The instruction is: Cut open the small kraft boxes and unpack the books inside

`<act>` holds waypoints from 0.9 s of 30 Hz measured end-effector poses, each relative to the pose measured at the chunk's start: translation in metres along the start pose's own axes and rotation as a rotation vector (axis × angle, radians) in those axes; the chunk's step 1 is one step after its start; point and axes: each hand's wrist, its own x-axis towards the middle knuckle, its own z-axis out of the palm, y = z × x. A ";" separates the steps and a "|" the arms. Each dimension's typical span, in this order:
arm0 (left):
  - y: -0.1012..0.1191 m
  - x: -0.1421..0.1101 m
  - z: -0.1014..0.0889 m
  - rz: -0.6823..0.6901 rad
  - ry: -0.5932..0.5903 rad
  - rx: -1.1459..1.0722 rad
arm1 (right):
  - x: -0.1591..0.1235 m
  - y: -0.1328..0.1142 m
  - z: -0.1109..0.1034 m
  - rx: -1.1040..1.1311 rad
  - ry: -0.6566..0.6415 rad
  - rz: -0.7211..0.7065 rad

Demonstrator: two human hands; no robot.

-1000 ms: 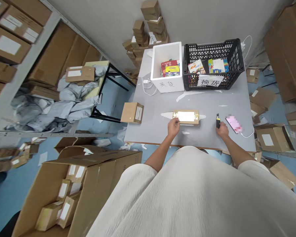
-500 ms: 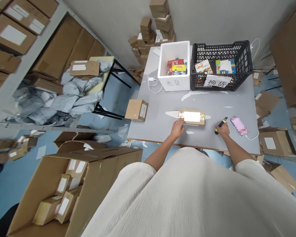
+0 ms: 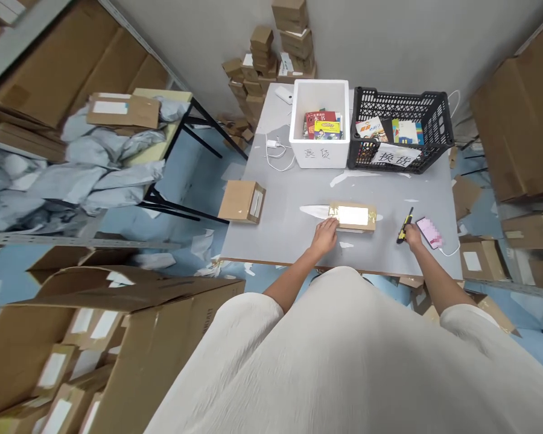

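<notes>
A small taped cardboard box (image 3: 353, 216) with a white label lies on the grey table in front of me. My left hand (image 3: 326, 235) grips its near left corner, fingers on top of it. Over to the right, my right hand (image 3: 411, 234) is closed around a yellow and black utility knife (image 3: 405, 225), its tip pointing away from me. Just right of that hand lies a phone (image 3: 429, 232) with a white cable. The fingertips of the right hand are partly hidden by the knife.
A white foam box (image 3: 320, 155) and a black crate (image 3: 400, 96), both with books, stand at the table's back. Another cardboard box (image 3: 241, 202) sits on the left edge. A large open carton (image 3: 176, 343) with parcels stands lower left. Grey bags (image 3: 75, 187) fill the left shelf.
The knife in my right hand has turned more upright, pointing farther away from me. My left hand stays on the box. The whole view has shifted slightly.
</notes>
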 end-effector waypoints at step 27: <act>-0.015 -0.002 0.020 0.108 0.053 -0.158 | -0.095 -0.176 0.067 -1.090 -0.419 -0.815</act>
